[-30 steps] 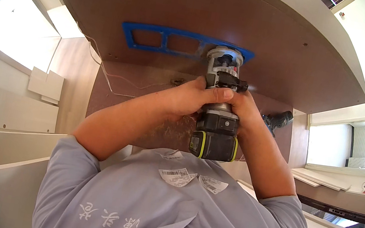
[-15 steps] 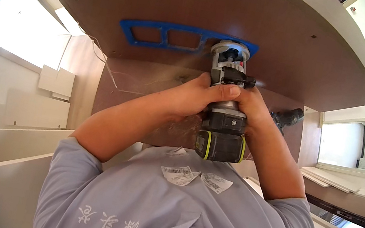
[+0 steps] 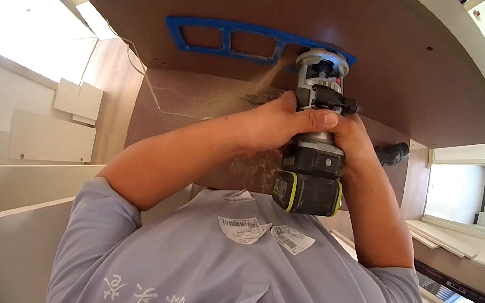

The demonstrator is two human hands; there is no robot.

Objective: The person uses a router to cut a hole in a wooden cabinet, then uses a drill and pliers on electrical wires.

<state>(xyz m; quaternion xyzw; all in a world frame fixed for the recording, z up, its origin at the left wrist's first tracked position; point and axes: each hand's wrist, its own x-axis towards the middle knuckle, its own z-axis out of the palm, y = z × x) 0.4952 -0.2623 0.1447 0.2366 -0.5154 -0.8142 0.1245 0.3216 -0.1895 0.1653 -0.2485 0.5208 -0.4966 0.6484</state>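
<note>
Both of my hands are wrapped round a cordless trim router (image 3: 324,94) with a silver body and a black battery pack edged in lime green. My left hand (image 3: 283,123) grips it from the left, thumb across the front; my right hand (image 3: 351,141) closes on its right side. The router's round base presses against a blue template frame (image 3: 224,36) on a brown panel (image 3: 269,0). It sits at the frame's right-hand opening, while two openings show to its left. A stream of dust sprays down and left from the base. The bit's tip is hidden.
A black power tool (image 3: 392,154) lies right of my right forearm on the brown surface (image 3: 214,166). A thin white cable (image 3: 145,79) hangs at left. White boards (image 3: 52,139) lean at left, near open cabinet boxes (image 3: 19,203). More white panels (image 3: 444,239) lie at right.
Together my hands and the router have shifted slightly right in the picture, along with the template and panel to a lesser degree. The dust stream is now denser.
</note>
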